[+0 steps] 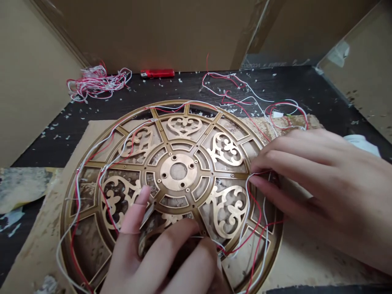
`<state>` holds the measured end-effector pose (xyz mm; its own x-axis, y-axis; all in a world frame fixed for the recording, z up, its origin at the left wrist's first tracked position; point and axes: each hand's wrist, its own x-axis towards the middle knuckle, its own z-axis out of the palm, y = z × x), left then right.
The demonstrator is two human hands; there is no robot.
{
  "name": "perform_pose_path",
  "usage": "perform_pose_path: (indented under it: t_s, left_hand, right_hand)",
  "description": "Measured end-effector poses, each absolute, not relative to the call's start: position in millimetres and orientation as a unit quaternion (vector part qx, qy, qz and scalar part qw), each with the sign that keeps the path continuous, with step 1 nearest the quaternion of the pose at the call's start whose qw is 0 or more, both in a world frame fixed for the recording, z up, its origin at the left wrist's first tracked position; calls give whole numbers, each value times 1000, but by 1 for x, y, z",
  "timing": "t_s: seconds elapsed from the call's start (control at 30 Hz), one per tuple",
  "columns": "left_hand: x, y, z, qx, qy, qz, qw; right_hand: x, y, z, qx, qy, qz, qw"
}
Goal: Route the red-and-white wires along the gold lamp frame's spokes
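A round bronze-coloured openwork frame (179, 170) with scroll ornaments lies flat on a cardboard sheet (306, 257). Red and white wires (76, 192) run around its rim and along an inner ring. My left hand (162, 257) rests over the frame's near part, thumb raised, the other fingers bent down; their tips and anything under them are hidden. On the right side, my right hand (312, 179) pinches the wires at the end of a spoke, near the rim. Small metallic joints show on the wires.
A tangled bundle of red and white wire (98, 83) lies at the back left, beside a red lighter (157, 73). Loose wires (245, 94) trail at the back right. A white object (361, 143) stands behind my right hand. Cardboard walls (153, 32) enclose the dark table (171, 87).
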<state>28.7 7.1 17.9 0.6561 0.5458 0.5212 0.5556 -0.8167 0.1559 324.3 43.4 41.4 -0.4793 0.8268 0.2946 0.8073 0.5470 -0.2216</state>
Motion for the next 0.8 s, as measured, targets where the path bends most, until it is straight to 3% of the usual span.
perform_pose_path:
  t_s: [0.37, 0.6, 0.8]
  left_hand:
    - [32, 2, 15, -925, -306, -227, -6]
    - [30, 6, 14, -870, -367, -328, -21]
    - [23, 8, 17, -877, -352, -322, -51]
  right_hand:
    - [326, 49, 29, -484, -857, 29, 172]
    - [328, 47, 36, -490, -856, 31, 164]
    - [327, 47, 45, -466, -867, 21, 173]
